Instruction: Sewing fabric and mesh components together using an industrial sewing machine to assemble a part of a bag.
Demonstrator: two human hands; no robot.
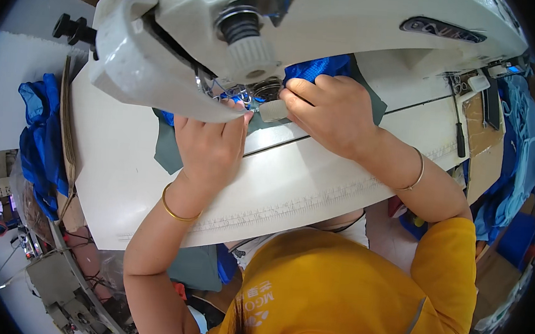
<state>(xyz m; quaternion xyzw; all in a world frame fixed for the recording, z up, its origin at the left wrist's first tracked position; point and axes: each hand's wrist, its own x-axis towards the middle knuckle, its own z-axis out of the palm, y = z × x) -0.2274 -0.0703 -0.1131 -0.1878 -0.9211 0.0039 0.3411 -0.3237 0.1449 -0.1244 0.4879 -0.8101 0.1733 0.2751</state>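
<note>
A white sewing machine (141, 65) stands over a pale table (316, 176). Blue fabric (324, 67) and dark grey-green fabric (168, 151) lie under its head, around the needle area. My left hand (210, 147) is at the left of the needle, fingers pressed down and closed on the grey-green fabric; the machine head partly covers them. Beyond the presser area, my right hand (336, 116) has its fingers curled around the blue fabric. A small beige plate-like piece (274, 111) sits between the hands. The stitching point itself is mostly hidden.
Scissors (456, 87) and a screwdriver (459, 134) rest at the table's right end. Light-blue cloth strips (519, 153) hang beyond it. At the far left, blue fabric pieces (43, 133) hang beside a brown board (68, 128). A printed ruler (290, 203) runs along the front edge.
</note>
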